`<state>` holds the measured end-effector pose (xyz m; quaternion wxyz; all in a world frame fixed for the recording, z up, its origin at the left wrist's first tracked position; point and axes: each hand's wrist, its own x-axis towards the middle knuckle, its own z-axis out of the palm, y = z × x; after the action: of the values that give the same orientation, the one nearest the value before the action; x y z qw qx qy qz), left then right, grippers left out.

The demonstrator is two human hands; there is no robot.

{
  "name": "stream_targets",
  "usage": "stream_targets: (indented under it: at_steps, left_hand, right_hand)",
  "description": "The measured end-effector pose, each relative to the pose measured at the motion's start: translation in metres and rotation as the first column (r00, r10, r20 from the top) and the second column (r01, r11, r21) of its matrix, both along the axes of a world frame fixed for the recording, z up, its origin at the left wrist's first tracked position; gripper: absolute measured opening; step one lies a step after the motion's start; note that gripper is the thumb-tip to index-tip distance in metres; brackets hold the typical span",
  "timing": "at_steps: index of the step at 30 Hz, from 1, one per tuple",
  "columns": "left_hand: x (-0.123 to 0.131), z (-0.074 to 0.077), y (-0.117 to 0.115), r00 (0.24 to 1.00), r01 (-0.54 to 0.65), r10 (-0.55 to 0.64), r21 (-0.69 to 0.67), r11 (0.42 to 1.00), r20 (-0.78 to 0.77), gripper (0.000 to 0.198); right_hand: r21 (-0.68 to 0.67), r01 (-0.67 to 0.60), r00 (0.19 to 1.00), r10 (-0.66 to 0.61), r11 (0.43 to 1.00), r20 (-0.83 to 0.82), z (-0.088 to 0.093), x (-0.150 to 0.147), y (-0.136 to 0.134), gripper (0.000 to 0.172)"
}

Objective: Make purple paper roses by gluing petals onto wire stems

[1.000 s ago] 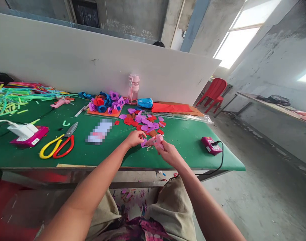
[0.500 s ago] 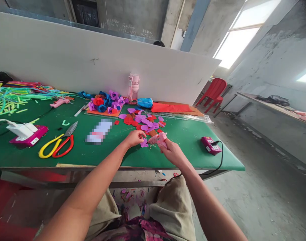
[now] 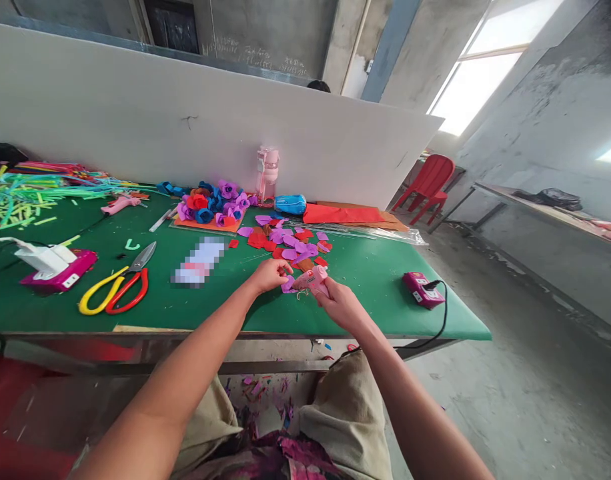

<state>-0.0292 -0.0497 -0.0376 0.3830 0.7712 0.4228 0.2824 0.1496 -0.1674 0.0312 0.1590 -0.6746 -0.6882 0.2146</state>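
In my right hand (image 3: 339, 301) is a pink hot glue gun (image 3: 313, 280), gripped by its handle, nozzle toward the left. Its tip is at a purple paper petal (image 3: 288, 285) close above the green table (image 3: 370, 300). My left hand (image 3: 271, 277) pinches that petal by its edge, finger and thumb together. Just beyond both hands lies a loose spread of purple, red and brown petals (image 3: 298, 247). Finished paper flowers (image 3: 215, 203) in purple, blue and red are heaped on an orange sheet farther back.
Scissors (image 3: 118, 287) with yellow and red handles lie left, near a magenta power strip (image 3: 68, 270). Another strip (image 3: 423, 290) sits right, its cord dropping over the edge. A second glue gun (image 3: 120, 204), pink bottle (image 3: 268, 175), blue pouch (image 3: 290, 204) and red paper (image 3: 340, 214) line the back.
My right hand has brought the glue gun slightly left, its nozzle closer to the purple petal. My left hand stays almost where it was, still pinching the petal.
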Motion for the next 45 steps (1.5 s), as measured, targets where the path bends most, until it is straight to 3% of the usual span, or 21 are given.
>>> stream_targets:
  at_steps: [45]
  left_hand:
    - [-0.001,-0.001,0.002,1.0,-0.008,0.008,0.005,1.0,-0.002,0.026]
  right_hand:
    - [0.008,0.049,0.999,-0.05,0.999,0.015,0.004,0.007,-0.003,0.02]
